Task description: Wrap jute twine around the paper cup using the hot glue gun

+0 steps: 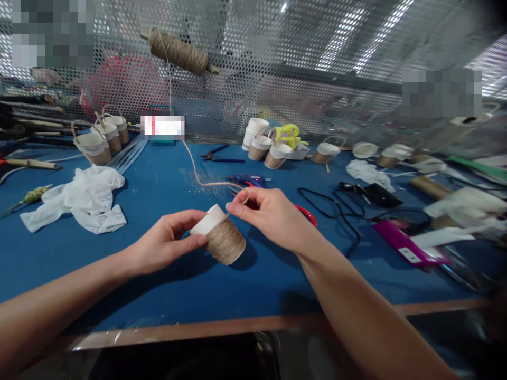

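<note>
My left hand [172, 240] grips a white paper cup [226, 240] by its rim, thumb on the near side. The cup is tilted, and brown twine is wound round most of its wall. At the cup's upper right, my right hand [263, 211] pinches the loose twine [194, 168] between thumb and fingers. That strand runs back across the table and up to a large twine spool [178, 51] on the mesh wall. A blue glue gun [249, 181] lies just behind my right hand, which partly hides red-handled scissors [306, 215].
Twine-wrapped cups [93, 148] stand at the back left, more cups [277, 155] at the back centre. Black-handled pliers [224, 156] lie behind the glue gun. White cloth [81, 198] lies left; a black cable [332, 203] and purple power strip [410, 243] lie right.
</note>
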### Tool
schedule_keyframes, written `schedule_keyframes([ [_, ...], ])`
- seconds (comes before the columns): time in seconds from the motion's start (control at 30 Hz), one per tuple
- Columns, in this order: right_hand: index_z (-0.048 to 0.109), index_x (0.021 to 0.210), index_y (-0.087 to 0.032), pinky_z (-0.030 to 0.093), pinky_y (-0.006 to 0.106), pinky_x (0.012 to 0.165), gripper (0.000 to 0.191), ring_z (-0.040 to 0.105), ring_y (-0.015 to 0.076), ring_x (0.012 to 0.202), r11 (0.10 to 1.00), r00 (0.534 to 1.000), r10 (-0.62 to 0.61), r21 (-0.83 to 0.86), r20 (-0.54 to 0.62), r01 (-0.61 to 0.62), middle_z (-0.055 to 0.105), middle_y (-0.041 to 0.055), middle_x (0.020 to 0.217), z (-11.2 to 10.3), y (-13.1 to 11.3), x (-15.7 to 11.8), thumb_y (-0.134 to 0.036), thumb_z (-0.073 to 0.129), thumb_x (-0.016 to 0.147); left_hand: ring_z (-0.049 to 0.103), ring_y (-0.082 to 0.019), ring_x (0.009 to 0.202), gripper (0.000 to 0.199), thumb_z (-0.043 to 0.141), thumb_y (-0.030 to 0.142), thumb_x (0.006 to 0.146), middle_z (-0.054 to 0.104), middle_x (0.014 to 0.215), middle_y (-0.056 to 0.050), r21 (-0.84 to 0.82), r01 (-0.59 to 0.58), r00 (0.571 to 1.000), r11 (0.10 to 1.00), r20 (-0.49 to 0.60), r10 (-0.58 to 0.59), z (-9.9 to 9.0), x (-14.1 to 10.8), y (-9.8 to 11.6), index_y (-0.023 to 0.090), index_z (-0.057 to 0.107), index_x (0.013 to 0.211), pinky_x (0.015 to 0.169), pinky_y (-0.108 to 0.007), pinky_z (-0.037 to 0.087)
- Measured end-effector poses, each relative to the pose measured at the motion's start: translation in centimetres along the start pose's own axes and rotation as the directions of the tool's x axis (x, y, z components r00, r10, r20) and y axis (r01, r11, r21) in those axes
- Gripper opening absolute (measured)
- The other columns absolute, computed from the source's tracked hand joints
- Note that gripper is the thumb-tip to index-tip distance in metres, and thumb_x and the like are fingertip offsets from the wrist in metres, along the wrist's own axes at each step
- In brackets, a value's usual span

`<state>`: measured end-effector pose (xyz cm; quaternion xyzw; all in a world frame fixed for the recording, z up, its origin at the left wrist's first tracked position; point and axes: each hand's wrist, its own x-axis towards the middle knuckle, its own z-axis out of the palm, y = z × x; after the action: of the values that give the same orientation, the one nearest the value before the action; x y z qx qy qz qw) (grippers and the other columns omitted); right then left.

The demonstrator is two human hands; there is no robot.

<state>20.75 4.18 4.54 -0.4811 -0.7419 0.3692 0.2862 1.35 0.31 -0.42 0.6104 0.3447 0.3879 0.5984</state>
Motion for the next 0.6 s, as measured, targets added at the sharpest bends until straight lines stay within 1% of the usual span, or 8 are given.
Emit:
schedule_keyframes([
  [0.27,0.055,0.069,-0.017,0.032,0.023,0.049,0.021,0.040,0.0088,0.053,0.999,0.999,0.017,0.042,0.035,-0.019,0.049,-0.0040,0.059,-0.04,0.56,-0.73,-0.037,0.058,0.076,0.059,-0.015,0.081,0.022,0.059,0.016,0.078,0.066,0.089,-0.004,-0.018,-0.002,1.000,1.000,0.029,0.002,0.21,-0.22,0.56,0.017,0.062,0.099,0.075,-0.027,0.045],
  [0.4,0.055,0.068,-0.017,0.032,0.023,0.050,0.020,0.041,0.0088,0.054,0.998,0.999,-0.006,0.066,0.043,0.003,0.049,-0.0040,0.059,-0.05,0.71,-0.81,-0.035,0.057,0.077,0.059,-0.016,0.081,0.022,0.060,0.016,0.077,0.067,0.090,-0.005,-0.019,0.014,1.000,1.000,0.022,-0.014,0.23,-0.40,0.61,0.017,0.063,0.098,0.075,-0.029,0.047],
  [0.5,0.055,0.068,-0.017,0.034,0.024,0.052,0.020,0.042,0.0092,0.055,0.998,0.998,-0.011,0.058,0.063,0.007,0.051,-0.0033,0.061,-0.08,0.79,-0.75,-0.035,0.057,0.078,0.060,-0.016,0.080,0.021,0.060,0.015,0.077,0.067,0.089,-0.004,-0.039,0.008,1.000,0.999,0.029,-0.007,0.22,-0.52,0.65,0.017,0.064,0.097,0.076,-0.029,0.047],
  [0.6,0.054,0.070,-0.017,0.036,0.024,0.056,0.020,0.045,0.0099,0.059,0.998,0.997,0.001,0.066,0.078,-0.006,0.053,-0.0024,0.064,-0.05,0.88,-0.74,-0.035,0.059,0.077,0.060,-0.014,0.080,0.022,0.060,0.012,0.077,0.068,0.088,-0.002,-0.072,0.001,0.999,0.997,0.048,0.003,0.19,-0.57,0.68,0.019,0.065,0.097,0.076,-0.026,0.047],
])
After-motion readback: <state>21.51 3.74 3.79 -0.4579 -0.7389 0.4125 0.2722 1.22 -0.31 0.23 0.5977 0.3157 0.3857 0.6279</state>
